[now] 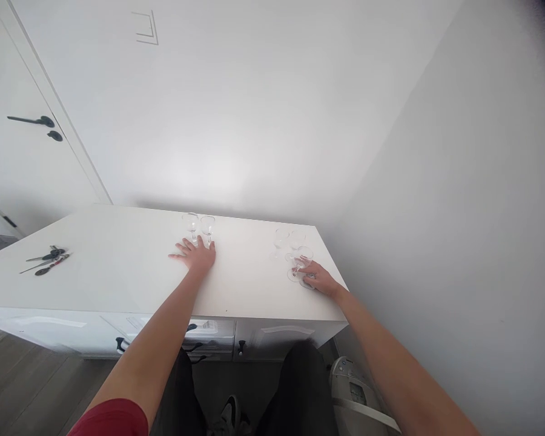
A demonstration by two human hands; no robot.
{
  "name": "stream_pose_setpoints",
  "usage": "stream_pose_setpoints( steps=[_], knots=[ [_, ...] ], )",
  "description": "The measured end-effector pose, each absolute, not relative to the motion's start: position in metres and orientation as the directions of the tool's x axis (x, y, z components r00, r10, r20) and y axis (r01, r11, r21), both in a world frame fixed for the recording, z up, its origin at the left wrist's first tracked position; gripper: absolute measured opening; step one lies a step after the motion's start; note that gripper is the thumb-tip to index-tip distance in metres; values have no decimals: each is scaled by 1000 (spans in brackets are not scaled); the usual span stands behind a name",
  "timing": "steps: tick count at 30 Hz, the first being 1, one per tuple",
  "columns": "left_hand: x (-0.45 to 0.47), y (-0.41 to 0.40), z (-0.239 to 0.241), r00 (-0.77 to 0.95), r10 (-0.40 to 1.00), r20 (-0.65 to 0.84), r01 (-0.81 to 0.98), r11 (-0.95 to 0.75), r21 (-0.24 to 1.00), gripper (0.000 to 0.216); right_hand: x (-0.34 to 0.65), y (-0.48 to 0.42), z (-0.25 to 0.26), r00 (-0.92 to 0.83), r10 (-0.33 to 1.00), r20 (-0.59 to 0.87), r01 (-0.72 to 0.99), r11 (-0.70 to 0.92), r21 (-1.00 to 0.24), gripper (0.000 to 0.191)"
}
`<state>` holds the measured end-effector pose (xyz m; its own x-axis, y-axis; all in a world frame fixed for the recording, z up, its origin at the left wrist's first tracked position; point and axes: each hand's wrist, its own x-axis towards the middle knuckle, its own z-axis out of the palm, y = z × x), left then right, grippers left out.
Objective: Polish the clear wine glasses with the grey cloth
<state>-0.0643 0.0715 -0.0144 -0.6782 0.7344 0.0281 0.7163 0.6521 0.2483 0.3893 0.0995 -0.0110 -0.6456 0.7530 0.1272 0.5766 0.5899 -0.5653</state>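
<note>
My left hand [195, 254] lies flat on the white cabinet top [118, 266], fingers spread, just in front of two small clear stemmed glasses [200, 226] that stand upright side by side. My right hand [317, 278] rests near the right end of the top, its fingers wrapped round the stem of a clear stemmed glass [302, 261]. Two more clear glasses [287, 239] stand right behind that one.
A bunch of keys [49, 260] lies at the left end of the top. Drawers with black knobs [241, 346] sit below the top's front edge. A door with a black handle [34, 121] is at the left. A white appliance [356, 390] stands on the floor at the right.
</note>
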Motion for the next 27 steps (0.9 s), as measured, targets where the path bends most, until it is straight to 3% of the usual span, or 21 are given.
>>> stream_pose_setpoints(
  steps=[8,15,22,27],
  knots=[
    [-64,68,-18,-663,747,41,731,634,253,81,374,91,-1,-642,763,79,633,586,-506,45],
    [-61,60,-12,-668,741,65,725,628,283,80,361,87,-14,-625,771,123,667,609,-430,42],
    [-57,39,-14,-609,786,103,766,549,335,71,352,70,-19,-557,822,123,713,548,-437,41],
    [-59,11,-17,-567,815,118,802,514,304,68,347,58,-19,-580,805,128,693,570,-442,41]
  ],
)
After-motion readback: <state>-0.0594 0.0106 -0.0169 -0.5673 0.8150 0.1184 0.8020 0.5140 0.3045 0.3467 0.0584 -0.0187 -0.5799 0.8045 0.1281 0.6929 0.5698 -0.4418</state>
